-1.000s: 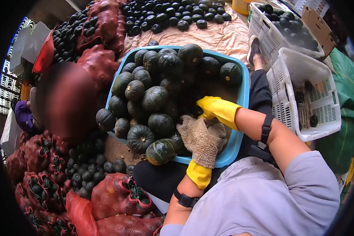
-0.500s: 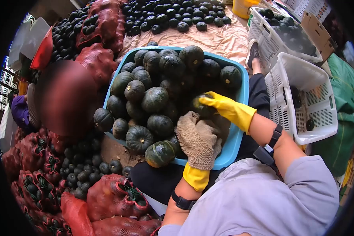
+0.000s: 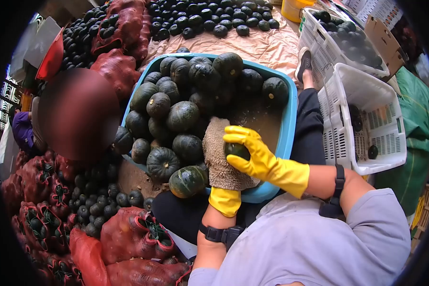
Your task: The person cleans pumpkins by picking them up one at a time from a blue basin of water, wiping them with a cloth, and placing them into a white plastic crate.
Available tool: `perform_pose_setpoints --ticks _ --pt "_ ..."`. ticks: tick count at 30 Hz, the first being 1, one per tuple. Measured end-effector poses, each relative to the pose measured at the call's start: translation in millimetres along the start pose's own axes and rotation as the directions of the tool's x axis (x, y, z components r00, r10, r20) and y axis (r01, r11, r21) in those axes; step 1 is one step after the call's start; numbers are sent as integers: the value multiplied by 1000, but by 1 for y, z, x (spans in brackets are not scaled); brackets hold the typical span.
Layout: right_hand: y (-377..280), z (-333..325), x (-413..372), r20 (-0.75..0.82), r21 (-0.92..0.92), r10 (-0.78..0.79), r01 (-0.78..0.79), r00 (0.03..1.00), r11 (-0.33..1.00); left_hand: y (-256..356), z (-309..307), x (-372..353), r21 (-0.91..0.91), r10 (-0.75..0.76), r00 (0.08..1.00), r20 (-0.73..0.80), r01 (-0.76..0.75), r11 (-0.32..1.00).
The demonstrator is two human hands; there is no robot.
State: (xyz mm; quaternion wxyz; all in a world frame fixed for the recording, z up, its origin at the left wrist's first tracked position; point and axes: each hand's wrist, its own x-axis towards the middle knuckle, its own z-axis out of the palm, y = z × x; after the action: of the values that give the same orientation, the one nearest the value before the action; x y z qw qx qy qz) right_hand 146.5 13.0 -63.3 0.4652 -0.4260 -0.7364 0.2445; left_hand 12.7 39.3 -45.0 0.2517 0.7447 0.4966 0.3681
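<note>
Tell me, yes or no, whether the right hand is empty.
No, the right hand, in a yellow glove, has its thumb and fingers around a dark green squash.

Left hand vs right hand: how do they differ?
Covering: the left hand is wrapped in a tan cloth, with only a yellow cuff showing; the right hand shows its yellow glove. Grip: the right hand curls around a dark green squash; the left hand's fingers are hidden. Both have yellow handwear.

Dark green squash, partly hidden, seemingly against nubby tan cloth, over tub.
</note>
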Motion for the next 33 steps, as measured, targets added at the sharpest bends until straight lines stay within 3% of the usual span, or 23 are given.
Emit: perform_pose_setpoints --ticks 1,3,4,5,7,8,9,12,13,16,17,19,20,21,24,25,27,28,29,30,31,32,33 --pt "13 0 13 -72 -30 -37 35 997 999 2 5 -1 -65 -48 999 3 48 997" --pt "45 4 46 -267 104 470 -460 841 882 10 10 0 -170 -115 993 14 115 979" --pt "52 8 50 -274 233 566 -517 778 823 13 9 0 -222 -131 991 24 133 966" --pt "31 4 39 -307 17 195 -199 931 980 15 8 0 -278 -120 992 27 123 953" --pt "-22 -8 14 -26 21 78 -77 997 997 17 -5 -4 -392 -82 996 45 93 915" --pt "-27 2 0 51 127 -17 11 999 992 19 -9 -3 -404 -91 994 66 110 908" --pt "-12 -9 11 63 29 -165 164 984 986 21 -3 1 -394 -145 984 98 173 903" --pt "42 11 46 -399 -184 145 -234 906 955 27 13 10 -370 -351 922 162 387 845" --pt "39 10 41 -363 -150 126 -192 923 970 24 13 7 -397 -318 939 129 342 851" --pt "9 -13 13 127 138 67 -84 990 987 11 5 -14 -619 -128 992 -17 91 780" --pt "-2 -32 30 279 351 150 -246 949 903 15 -9 -12 -251 -10 997 -80 -11 968" --pt "58 -13 29 226 212 329 -376 917 902 -3 13 -6 23 -158 978 -139 162 986" --pt "37 6 20 -44 -22 89 -90 995 996 -22 21 -6 109 -56 991 -121 69 992" --pt "-2 8 14 -79 -110 85 -93 993 990 -16 12 -5 86 21 996 -92 -13 996" --pt "-11 -10 12 88 22 111 -113 990 993 -3 -4 -4 38 156 987 -40 -154 987" --pt "-19 -13 17 233 540 467 -513 853 667 -2 -6 -11 55 135 990 -45 -132 990" --pt "1 1 15 97 854 564 -359 820 375 0 -5 -17 42 47 994 -100 -43 998" --pt "2 6 12 8 902 614 -271 789 336 1 -1 -16 3 -20 989 -149 21 1000" --pt "10 4 10 6 785 562 -352 827 510 4 11 -16 -100 -149 963 -223 129 987" --pt "19 -1 5 17 631 517 -410 856 658 19 5 -10 -209 -259 959 -111 232 950" --pt "20 -9 5 42 448 477 -443 878 777 17 2 -13 -119 -113 982 -151 95 988" --pt "21 -27 6 76 -1 131 -132 988 991 11 -5 -17 -25 37 983 -180 -42 999" --pt "15 -38 8 232 -82 125 -109 965 991 7 -9 -19 -41 83 984 -158 -90 995"
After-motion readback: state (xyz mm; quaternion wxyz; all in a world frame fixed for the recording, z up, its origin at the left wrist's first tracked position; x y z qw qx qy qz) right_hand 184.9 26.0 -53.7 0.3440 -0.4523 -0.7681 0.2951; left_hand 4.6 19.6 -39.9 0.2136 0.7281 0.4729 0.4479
